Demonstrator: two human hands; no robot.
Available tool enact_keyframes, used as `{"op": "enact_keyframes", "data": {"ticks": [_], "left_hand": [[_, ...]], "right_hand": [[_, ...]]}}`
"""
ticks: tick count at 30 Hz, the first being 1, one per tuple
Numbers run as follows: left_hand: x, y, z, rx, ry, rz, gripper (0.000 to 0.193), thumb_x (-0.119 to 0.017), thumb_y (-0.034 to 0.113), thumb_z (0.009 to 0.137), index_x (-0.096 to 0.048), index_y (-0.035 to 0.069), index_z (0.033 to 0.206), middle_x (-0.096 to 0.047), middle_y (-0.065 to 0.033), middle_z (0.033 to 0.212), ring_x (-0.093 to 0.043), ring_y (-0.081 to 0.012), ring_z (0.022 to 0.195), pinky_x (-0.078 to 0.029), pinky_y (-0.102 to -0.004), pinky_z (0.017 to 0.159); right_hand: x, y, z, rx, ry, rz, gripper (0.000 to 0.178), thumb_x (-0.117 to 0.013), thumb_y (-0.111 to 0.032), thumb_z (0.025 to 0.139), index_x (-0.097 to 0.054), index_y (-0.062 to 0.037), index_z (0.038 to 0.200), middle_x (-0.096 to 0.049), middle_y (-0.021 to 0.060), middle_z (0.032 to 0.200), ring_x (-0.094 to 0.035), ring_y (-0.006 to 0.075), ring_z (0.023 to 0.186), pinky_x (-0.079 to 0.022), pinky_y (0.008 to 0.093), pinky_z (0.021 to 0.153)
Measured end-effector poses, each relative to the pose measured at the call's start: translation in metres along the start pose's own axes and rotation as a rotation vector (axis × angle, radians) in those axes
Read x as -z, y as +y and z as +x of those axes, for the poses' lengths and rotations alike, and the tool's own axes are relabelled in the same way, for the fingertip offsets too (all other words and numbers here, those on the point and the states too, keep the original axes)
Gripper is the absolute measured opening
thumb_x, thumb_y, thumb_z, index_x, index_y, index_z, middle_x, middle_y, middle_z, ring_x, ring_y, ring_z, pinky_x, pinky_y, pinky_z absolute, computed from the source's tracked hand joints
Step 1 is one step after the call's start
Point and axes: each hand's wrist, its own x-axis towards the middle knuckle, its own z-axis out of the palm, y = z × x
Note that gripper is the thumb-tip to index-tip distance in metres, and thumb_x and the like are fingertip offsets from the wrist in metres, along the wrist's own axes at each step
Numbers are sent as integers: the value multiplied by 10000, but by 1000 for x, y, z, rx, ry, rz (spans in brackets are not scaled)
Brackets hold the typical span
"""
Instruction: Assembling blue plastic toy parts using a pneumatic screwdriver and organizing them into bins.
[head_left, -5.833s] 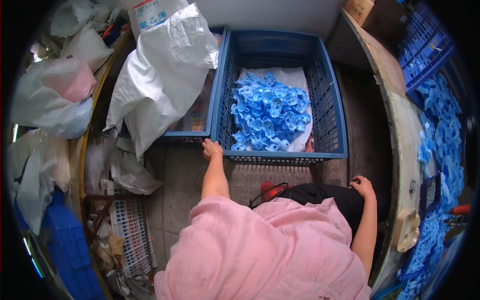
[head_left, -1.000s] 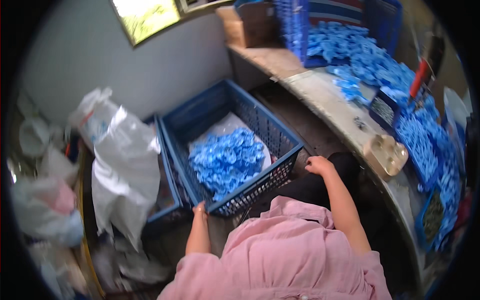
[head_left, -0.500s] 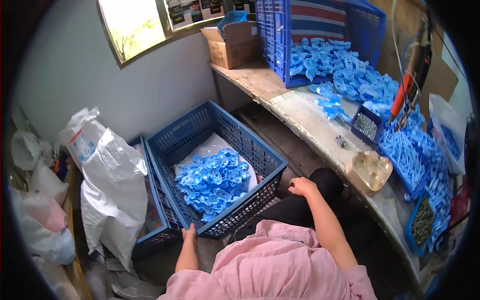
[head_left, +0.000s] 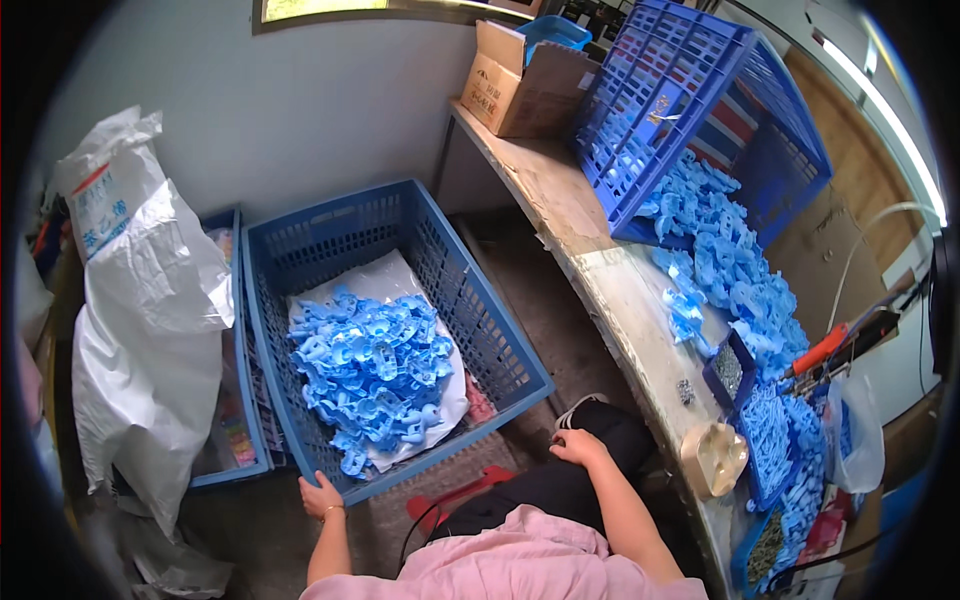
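Observation:
A large blue plastic crate (head_left: pixel 512 398) stands on the floor in front of me, slightly tilted in view. Inside it, a heap of light-blue moulded plastic parts (head_left: pixel 375 365) lies on a white sheet (head_left: pixel 452 402). At the crate's near left corner, my left hand (head_left: pixel 322 497) rests against the outside, its fingers apart and lifted. My right hand (head_left: pixel 580 447) is loosely curled above my dark-trousered knee, with nothing visible in it. It is to the right of the crate and short of the workbench.
The worn workbench (head_left: pixel 625 325) carries a tipped blue crate (head_left: pixel 740 45) spilling blue parts, a tray of screws (head_left: pixel 730 370), a beige mould (head_left: pixel 713 460) and a red-handled tool (head_left: pixel 820 350). A white sack (head_left: pixel 150 350) leans over another crate (head_left: pixel 262 465) at left. A cardboard box (head_left: pixel 520 90) stands behind.
The view has shifted. The floor crate now appears farther left, with its near edge lower. My left hand has moved left and down along with its corner; the right hand stays by my knee.

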Motion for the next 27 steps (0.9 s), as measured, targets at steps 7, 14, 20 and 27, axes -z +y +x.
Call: {"op": "enact_keyframes", "data": {"ticks": [7,14,20,27], "left_hand": [[0,-12,-1,-25,-10,-22,522,-561,370,899,-521,-2,1263,-616,-230,1174,-589,-415,1045,-469,-490,862],[2,-5,-1,-17,-45,-19,547,-559,343,903,-488,-22,1304,-592,-245,1215,-572,-418,1081,-454,-467,910],[-4,-11,-1,-37,-37,-31,565,-555,341,905,-473,-37,1317,-580,-257,1230,-565,-421,1099,-449,-461,926],[5,-14,-1,-39,-49,-26,544,-556,330,902,-477,-18,1313,-589,-248,1217,-575,-419,1077,-458,-469,903]], "right_hand": [[-1,1,16,-15,-64,-47,378,-657,-352,811,-674,-91,1084,-697,152,1011,-662,322,963,-518,410,860],[5,1,18,-96,-122,-61,383,-633,-386,826,-662,-165,1137,-681,128,1091,-640,307,1032,-502,415,911],[12,-6,16,-125,-130,-80,388,-626,-382,828,-655,-165,1149,-680,129,1093,-639,307,1036,-501,416,913],[7,-11,2,-73,-44,-58,351,-640,-340,823,-670,-127,1101,-699,131,1023,-656,311,986,-512,410,877]]}}
